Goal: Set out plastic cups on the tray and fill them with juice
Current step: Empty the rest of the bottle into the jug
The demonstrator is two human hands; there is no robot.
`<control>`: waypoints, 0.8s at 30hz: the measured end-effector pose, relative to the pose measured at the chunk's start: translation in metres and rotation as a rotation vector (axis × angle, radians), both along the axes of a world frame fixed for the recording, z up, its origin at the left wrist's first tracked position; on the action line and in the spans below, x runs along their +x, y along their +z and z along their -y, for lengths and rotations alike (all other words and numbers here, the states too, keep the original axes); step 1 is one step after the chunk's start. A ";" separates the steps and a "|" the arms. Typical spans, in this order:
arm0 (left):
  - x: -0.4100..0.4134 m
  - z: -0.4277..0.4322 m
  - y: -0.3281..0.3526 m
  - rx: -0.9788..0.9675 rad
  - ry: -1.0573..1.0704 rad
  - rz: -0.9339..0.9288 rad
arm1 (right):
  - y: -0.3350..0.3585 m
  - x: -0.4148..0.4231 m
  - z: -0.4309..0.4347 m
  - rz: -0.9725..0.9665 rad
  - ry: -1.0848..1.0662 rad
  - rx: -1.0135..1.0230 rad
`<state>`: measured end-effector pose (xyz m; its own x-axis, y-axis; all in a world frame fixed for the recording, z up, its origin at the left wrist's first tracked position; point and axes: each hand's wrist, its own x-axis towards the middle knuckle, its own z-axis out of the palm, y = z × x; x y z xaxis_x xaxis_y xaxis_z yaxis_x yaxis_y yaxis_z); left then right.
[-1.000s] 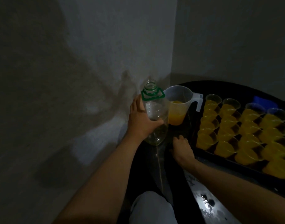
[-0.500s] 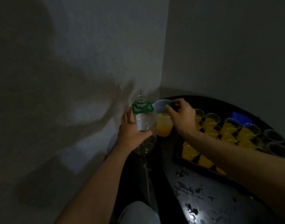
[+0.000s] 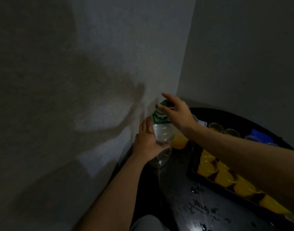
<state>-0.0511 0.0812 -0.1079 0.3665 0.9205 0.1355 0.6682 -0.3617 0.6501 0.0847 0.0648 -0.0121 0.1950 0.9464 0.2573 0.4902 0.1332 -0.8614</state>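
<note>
My left hand grips the body of a clear, nearly empty plastic bottle with a green neck ring, standing at the table's far left by the wall. My right hand pinches a green cap on the bottle's mouth. Behind my right wrist stands a clear jug holding some orange juice. To the right, a dark tray carries several plastic cups filled with orange juice, partly hidden by my right forearm.
The round black table has wet spots near its front. A blue object lies at the far right behind the tray. Walls meet in a corner just behind the bottle. A grey-clad knee shows at the bottom.
My right hand rose from the table by the tray, passed the jug and brought the green cap onto the bottle's mouth. My left hand kept hold of the bottle.
</note>
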 end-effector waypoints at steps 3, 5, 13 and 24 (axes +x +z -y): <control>0.000 0.000 0.000 0.004 0.001 0.009 | -0.002 0.003 0.001 0.161 0.026 -0.007; 0.000 0.000 0.000 -0.010 0.010 0.010 | 0.004 0.009 -0.003 0.280 0.043 -0.047; -0.001 0.001 0.000 0.010 0.010 0.011 | 0.058 0.019 -0.016 0.726 0.287 -0.287; -0.001 0.004 0.008 -0.015 -0.012 -0.045 | 0.046 0.005 -0.026 0.804 0.002 -0.240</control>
